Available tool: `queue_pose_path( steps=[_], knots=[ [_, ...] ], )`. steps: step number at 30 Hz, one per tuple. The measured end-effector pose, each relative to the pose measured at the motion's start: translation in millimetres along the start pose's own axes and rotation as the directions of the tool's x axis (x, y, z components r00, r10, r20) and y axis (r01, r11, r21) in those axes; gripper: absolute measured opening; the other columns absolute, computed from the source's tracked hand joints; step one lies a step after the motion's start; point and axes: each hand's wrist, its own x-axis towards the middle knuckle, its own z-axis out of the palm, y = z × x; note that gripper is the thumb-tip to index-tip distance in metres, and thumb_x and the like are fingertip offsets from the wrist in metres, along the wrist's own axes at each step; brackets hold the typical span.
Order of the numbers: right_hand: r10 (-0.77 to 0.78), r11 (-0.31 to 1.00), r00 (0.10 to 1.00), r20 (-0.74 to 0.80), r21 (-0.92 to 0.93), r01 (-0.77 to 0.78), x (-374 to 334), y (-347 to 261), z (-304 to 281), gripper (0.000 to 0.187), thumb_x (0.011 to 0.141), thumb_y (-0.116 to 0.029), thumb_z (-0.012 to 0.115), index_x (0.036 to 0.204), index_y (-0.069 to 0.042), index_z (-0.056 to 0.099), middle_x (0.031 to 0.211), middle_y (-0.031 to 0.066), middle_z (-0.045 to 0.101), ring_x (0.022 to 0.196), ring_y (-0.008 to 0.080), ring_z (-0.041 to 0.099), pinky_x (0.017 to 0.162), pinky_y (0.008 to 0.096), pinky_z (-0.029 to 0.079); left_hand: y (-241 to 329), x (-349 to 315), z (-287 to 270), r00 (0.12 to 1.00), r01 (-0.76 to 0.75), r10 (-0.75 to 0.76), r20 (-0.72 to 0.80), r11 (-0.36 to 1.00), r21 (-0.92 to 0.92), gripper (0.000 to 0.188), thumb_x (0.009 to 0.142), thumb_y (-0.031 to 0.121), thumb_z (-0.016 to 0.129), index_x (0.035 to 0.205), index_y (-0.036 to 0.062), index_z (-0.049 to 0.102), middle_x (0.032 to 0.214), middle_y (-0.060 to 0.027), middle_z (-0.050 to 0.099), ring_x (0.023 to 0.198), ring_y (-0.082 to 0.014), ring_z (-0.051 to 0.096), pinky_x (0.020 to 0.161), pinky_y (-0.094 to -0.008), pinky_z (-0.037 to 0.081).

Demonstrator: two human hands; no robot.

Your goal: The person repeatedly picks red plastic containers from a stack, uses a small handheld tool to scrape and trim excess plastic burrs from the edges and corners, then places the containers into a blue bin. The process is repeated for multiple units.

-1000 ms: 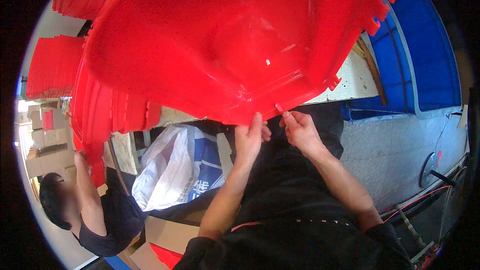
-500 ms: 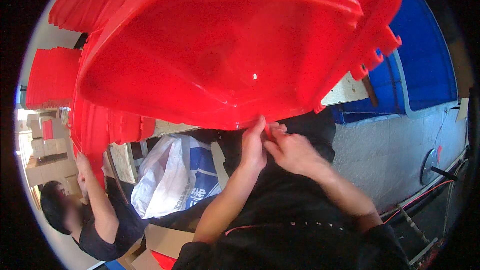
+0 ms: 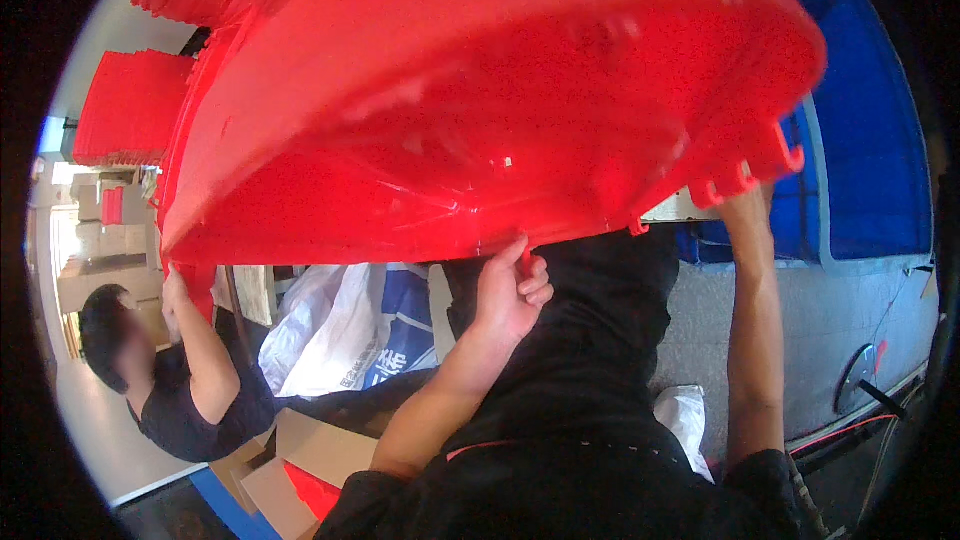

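Note:
A big, glossy red plastic shell, curved like a deep lid, fills the upper middle with its hollow side toward me. Hook-shaped clips line its right edge. My left hand is closed at the lower rim, thumb up, pinching a small red plastic tab; whether that tab belongs to the shell cannot be told. My right hand reaches up behind the hooked clips at the right edge. The shell hides its fingers, so their grip does not show.
Stacks of red plastic parts stand at the left, near a co-worker with raised arms. White and blue sacks lie below the shell. An open cardboard box sits lower left. A large blue bin stands at the right.
My right hand has left my left hand and moved up right to the hooked edge. The shell has tilted, its outer wall showing more. My left hand stays at the lower rim.

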Motion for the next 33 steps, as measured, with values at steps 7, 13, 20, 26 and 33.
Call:
queue_pose_path(
  steps=[7,13,20,26,33],
  knots=[
    [0.212,0.289,0.951,0.224,0.916,-0.28,-94,16,-77,0.024,0.106,-0.02,0.047,0.121,-0.004,0.057,0.078,-0.0009,0.055,0.057,0.0047,0.045,0.052,0.0196,0.036,5,1,0,0.991,-0.11,0.105,-0.086,0.992,-0.056,0.006,0.099,0.021,0.056,0.1,0.0155,0.054,0.067,-0.0034,0.051,0.046,-0.0101,0.035,0.045,-0.0262,0.027],
    [-0.467,0.386,0.871,0.15,0.921,0.048,-170,-46,-114,0.048,0.087,-0.011,0.068,0.132,-0.002,0.052,0.102,0.0231,0.068,0.093,0.0396,0.068,0.076,0.045,0.056,3,5,0,0.983,-0.155,0.151,-0.105,0.987,-0.03,0.007,0.099,0.017,0.054,0.106,0.0145,0.055,0.069,-0.0054,0.053,0.047,-0.0103,0.035,0.046,-0.0265,0.027],
    [-0.428,0.552,0.853,0.298,0.834,-0.014,-107,-137,-63,0.035,0.097,-0.005,0.057,0.13,0.0,0.045,0.084,0.032,0.064,0.083,0.0533,0.063,0.066,0.0536,0.051,1,4,0,0.97,-0.212,0.212,-0.117,0.977,0.019,0.008,0.097,0.018,0.058,0.102,0.0123,0.057,0.073,-0.0054,0.055,0.048,-0.0096,0.036,0.045,-0.0254,0.026],
    [-0.488,0.636,0.794,0.362,0.77,0.04,-95,-147,-71,0.034,0.095,-0.008,0.06,0.124,0.003,0.046,0.085,0.0355,0.064,0.077,0.0538,0.064,0.063,0.0594,0.052,5,2,4,0.968,-0.212,0.212,-0.135,0.977,0.012,0.006,0.096,0.016,0.057,0.099,0.0117,0.057,0.072,-0.0054,0.055,0.048,-0.0097,0.036,0.044,-0.0252,0.026],
    [-0.538,0.699,0.741,0.401,0.703,0.128,-85,-149,-71,0.041,0.093,-0.005,0.06,0.13,0.004,0.045,0.08,0.0339,0.063,0.077,0.0522,0.065,0.061,0.0554,0.052,7,2,6,0.969,-0.212,0.211,-0.129,0.977,-0.001,0.005,0.095,0.016,0.057,0.098,0.012,0.055,0.07,-0.0043,0.053,0.047,-0.0101,0.036,0.044,-0.0259,0.026]
  ],
)
